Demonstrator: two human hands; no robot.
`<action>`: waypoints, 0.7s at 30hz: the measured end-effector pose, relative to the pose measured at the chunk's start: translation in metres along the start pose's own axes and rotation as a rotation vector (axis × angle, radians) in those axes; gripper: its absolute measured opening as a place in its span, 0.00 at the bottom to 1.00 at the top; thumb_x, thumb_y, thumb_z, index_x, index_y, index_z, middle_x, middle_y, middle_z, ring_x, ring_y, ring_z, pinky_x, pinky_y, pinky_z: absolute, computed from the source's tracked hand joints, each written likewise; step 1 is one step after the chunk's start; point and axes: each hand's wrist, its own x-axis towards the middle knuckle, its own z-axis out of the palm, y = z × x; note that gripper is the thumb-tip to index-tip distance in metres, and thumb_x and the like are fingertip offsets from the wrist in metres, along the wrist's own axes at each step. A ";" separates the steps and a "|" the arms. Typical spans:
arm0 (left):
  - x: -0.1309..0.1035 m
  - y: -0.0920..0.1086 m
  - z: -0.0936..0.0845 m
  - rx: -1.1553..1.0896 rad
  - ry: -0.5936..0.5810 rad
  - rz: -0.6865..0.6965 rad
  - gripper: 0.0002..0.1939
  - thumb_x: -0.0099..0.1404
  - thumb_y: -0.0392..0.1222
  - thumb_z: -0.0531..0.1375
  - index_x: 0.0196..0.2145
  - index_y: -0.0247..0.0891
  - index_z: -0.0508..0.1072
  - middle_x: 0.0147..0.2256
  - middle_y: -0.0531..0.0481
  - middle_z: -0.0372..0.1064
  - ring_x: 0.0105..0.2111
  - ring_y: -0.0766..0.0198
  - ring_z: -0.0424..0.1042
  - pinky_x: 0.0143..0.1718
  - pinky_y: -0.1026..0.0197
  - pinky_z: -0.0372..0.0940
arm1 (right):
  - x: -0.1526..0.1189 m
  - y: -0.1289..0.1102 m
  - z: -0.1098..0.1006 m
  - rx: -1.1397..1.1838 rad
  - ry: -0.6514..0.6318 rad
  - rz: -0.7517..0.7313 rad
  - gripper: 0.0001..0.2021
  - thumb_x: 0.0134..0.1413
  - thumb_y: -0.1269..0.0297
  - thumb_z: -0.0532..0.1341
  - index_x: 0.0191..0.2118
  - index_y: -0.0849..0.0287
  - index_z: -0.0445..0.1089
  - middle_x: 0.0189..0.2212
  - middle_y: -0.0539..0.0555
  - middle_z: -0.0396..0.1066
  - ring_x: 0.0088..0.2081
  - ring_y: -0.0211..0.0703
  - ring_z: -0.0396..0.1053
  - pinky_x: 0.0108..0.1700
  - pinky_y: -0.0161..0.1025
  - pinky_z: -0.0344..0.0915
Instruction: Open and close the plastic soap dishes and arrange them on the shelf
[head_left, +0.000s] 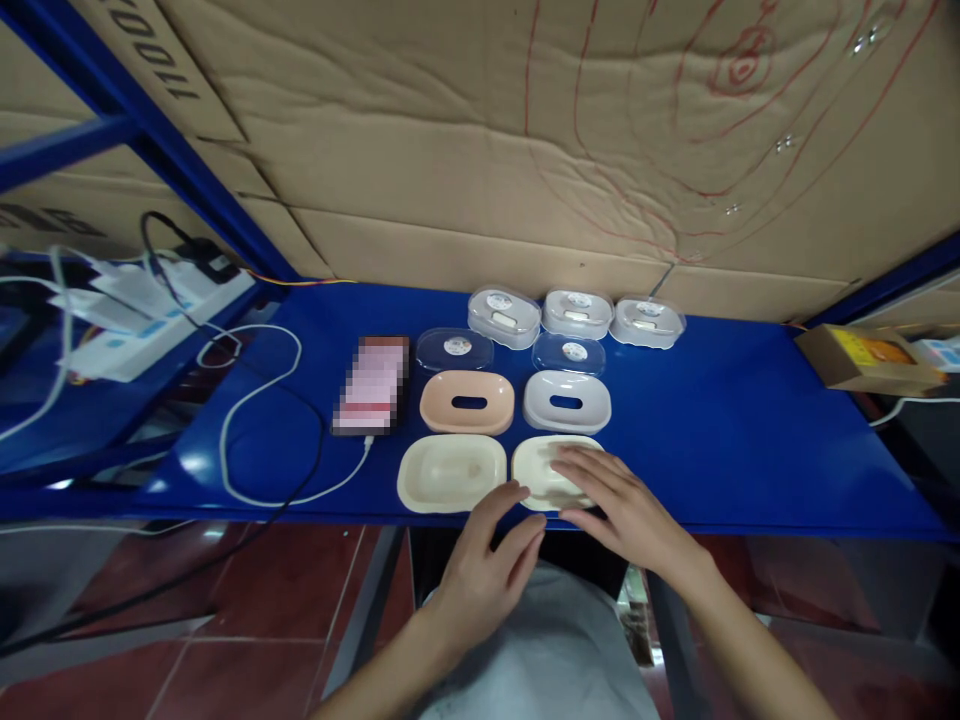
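Over the right cream soap dish base [534, 462] my right hand [621, 502] spreads its fingers, hiding part of the base; whether the fingertips touch it I cannot tell. My left hand [487, 555] hovers at the table's front edge, thumb and fingers apart with nothing between them, close to that base's lower left corner. Left of it lies a second cream base [451, 470], its hollow facing up. Behind these sit a peach soap tray [439, 402] and a pale lilac-white soap tray [536, 405], each with a dark oval slot.
Two clear lids [431, 350] with round stickers lie behind the trays. Further back, three lidded soap boxes [504, 318] line up near the cardboard wall [420, 220]. A phone [373, 385] on a white cable [225, 440] is at left, a cardboard box [840, 365] at far right.
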 end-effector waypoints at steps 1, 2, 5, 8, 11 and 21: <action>-0.002 -0.003 -0.004 0.020 0.020 -0.002 0.16 0.68 0.29 0.63 0.51 0.42 0.74 0.55 0.42 0.70 0.58 0.53 0.73 0.58 0.49 0.73 | 0.003 0.000 -0.004 -0.008 0.023 -0.009 0.26 0.72 0.61 0.60 0.71 0.49 0.60 0.67 0.58 0.68 0.68 0.54 0.65 0.67 0.59 0.67; -0.004 -0.007 -0.009 0.049 0.043 -0.010 0.17 0.68 0.29 0.63 0.51 0.43 0.74 0.54 0.42 0.70 0.58 0.52 0.73 0.59 0.48 0.73 | 0.006 -0.002 -0.006 -0.015 0.051 -0.018 0.25 0.72 0.62 0.59 0.71 0.49 0.61 0.66 0.58 0.69 0.68 0.54 0.66 0.67 0.60 0.67; -0.012 -0.025 -0.025 0.190 0.067 -0.065 0.19 0.67 0.32 0.66 0.54 0.44 0.73 0.58 0.40 0.69 0.60 0.47 0.70 0.62 0.39 0.68 | 0.016 -0.013 -0.005 -0.010 0.092 -0.067 0.21 0.73 0.66 0.57 0.67 0.51 0.67 0.59 0.58 0.75 0.62 0.54 0.72 0.64 0.59 0.69; -0.023 -0.047 -0.040 0.365 -0.026 -0.160 0.25 0.68 0.41 0.66 0.61 0.42 0.70 0.64 0.33 0.64 0.66 0.36 0.63 0.65 0.26 0.59 | 0.022 -0.034 0.013 -0.017 0.069 -0.146 0.17 0.73 0.66 0.57 0.62 0.53 0.72 0.52 0.57 0.80 0.55 0.52 0.77 0.61 0.55 0.71; -0.034 -0.061 -0.051 0.390 -0.118 -0.170 0.24 0.70 0.44 0.64 0.63 0.44 0.68 0.64 0.36 0.66 0.67 0.36 0.62 0.65 0.25 0.57 | 0.027 -0.051 0.034 -0.091 0.066 -0.180 0.17 0.73 0.63 0.58 0.63 0.56 0.70 0.56 0.58 0.78 0.59 0.53 0.74 0.64 0.57 0.69; -0.046 -0.058 -0.054 0.232 0.021 -0.457 0.34 0.70 0.47 0.65 0.69 0.45 0.59 0.69 0.34 0.56 0.71 0.37 0.56 0.68 0.24 0.53 | 0.050 -0.056 0.052 -0.107 0.051 -0.220 0.10 0.73 0.64 0.59 0.55 0.54 0.74 0.52 0.54 0.79 0.59 0.48 0.72 0.67 0.53 0.61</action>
